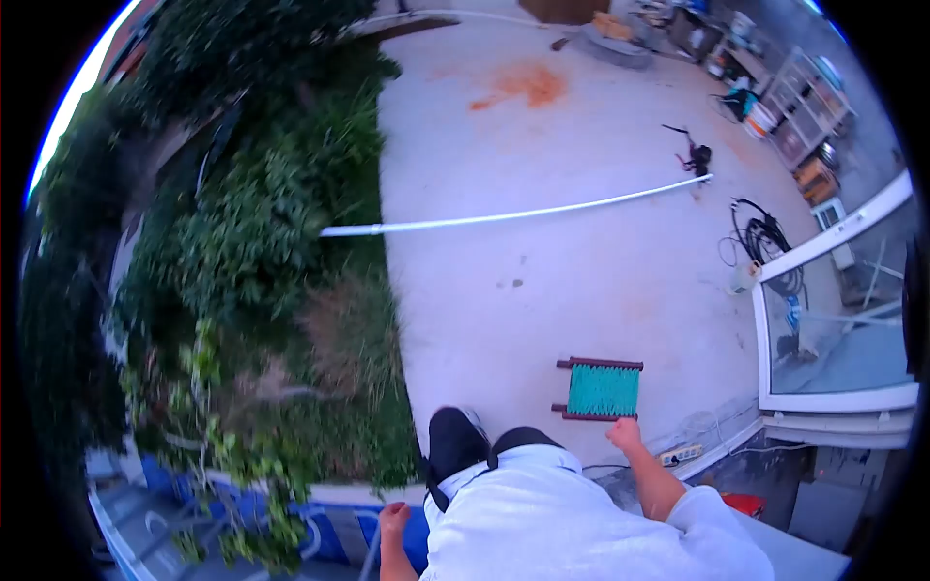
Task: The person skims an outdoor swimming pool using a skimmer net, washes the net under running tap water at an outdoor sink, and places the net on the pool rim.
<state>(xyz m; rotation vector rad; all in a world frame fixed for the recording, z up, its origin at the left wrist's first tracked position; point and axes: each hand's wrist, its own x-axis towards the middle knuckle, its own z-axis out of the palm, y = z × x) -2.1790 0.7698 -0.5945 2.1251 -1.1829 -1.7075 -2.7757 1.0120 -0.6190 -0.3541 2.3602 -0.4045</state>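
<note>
My right hand (pixel 624 434) is curled into a fist, out in front of my body on the right. Just beyond it is a small stool (pixel 603 389) with a green woven seat and dark brown bars. The fist meets the edge of the near bar in the picture; whether they touch is unclear, and I see nothing inside the fist. Low on the left, my left hand (pixel 394 517) hangs beside me with its fingers curled in and nothing visible in them. A dark shoe (pixel 457 438) shows ahead of my white shirt.
A long white pole (pixel 513 215) crosses the pale concrete, reaching the plants (pixel 242 223) on the left. Black hose coils (pixel 763 235) lie at right, near an open white-framed window (pixel 833 300). A power strip (pixel 681 454) sits by the wall. Shelves (pixel 799 107) and clutter stand at the back right.
</note>
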